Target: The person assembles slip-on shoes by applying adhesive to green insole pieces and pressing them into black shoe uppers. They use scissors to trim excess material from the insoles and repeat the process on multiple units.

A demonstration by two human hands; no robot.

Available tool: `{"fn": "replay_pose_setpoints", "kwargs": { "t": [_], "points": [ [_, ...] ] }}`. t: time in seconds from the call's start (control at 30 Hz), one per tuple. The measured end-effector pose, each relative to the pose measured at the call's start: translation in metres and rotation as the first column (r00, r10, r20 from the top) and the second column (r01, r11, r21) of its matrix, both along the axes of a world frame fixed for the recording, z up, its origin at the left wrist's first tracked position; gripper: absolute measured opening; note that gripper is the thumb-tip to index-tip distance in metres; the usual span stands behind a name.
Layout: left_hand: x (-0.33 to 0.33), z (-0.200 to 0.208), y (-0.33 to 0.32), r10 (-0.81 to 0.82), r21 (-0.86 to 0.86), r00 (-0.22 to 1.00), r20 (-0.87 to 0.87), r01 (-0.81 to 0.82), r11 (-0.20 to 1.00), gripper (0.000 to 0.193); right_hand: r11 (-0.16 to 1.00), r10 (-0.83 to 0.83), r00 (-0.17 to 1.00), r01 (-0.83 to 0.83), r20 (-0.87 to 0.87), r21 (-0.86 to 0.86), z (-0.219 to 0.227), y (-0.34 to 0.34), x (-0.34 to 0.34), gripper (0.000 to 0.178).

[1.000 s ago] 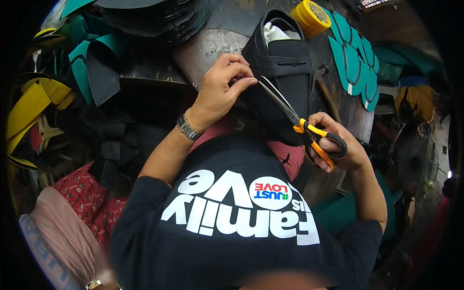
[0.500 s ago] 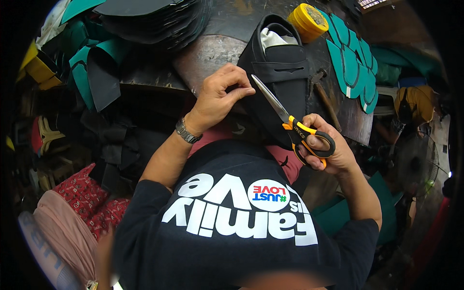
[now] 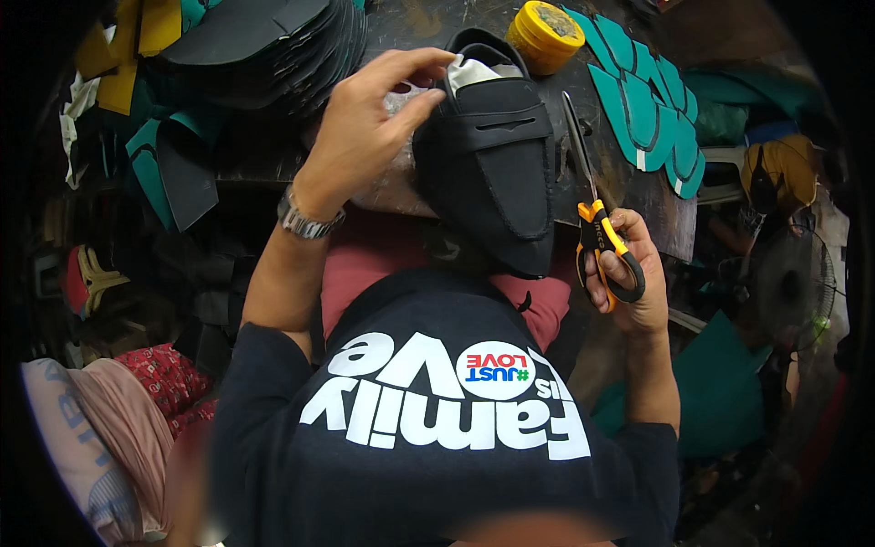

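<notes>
A black loafer-style shoe [image 3: 483, 173] lies at the table's near edge with its toe toward me. White material [image 3: 474, 71] shows inside its opening. My left hand [image 3: 374, 109] is raised beside that opening, thumb and forefinger apart, and I see nothing between them. Whether its fingertips touch the shoe's rim I cannot tell. To the right of the shoe, my right hand [image 3: 633, 273] grips yellow-and-black-handled scissors [image 3: 597, 228]. Their blades are together and point away from me.
Stacked dark sheets [image 3: 273, 55] stand at the back left, with curled green-and-black pieces [image 3: 182, 169] beside them. Behind the shoe is a round yellow container [image 3: 545, 38]. Green cut pieces [image 3: 647, 114] lie on the right of the dark table [image 3: 670, 214]. A fan [image 3: 793, 283] stands farther right.
My left hand has moved away from me to the shoe's opening, and its pinched fingers have parted. The scissors have swung from over the shoe to its right, now pointing more straight ahead.
</notes>
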State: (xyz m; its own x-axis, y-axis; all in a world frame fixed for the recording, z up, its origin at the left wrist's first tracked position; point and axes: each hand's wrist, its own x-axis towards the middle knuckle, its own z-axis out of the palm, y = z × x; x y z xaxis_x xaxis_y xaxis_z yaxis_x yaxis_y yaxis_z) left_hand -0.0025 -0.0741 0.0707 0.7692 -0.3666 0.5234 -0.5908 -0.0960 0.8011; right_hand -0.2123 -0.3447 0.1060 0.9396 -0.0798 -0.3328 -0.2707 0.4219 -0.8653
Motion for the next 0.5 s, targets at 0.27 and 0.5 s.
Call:
{"fn": "replay_pose_setpoints", "kwargs": {
  "t": [0.27, 0.5],
  "points": [
    [0.024, 0.009, -0.048, -0.077, 0.413, 0.997, 0.012, 0.065, 0.908, 0.034, 0.983, -0.184, 0.983, 0.184, -0.002, -0.001, -0.033, -0.016, -0.023, 0.043],
    [0.027, 0.042, -0.022, -0.305, -0.067, 0.941, -0.149, 0.298, 0.952, 0.021, 0.957, -0.275, 0.958, 0.264, 0.083, 0.123, -0.052, -0.026, -0.028, 0.041]
  ]
}}
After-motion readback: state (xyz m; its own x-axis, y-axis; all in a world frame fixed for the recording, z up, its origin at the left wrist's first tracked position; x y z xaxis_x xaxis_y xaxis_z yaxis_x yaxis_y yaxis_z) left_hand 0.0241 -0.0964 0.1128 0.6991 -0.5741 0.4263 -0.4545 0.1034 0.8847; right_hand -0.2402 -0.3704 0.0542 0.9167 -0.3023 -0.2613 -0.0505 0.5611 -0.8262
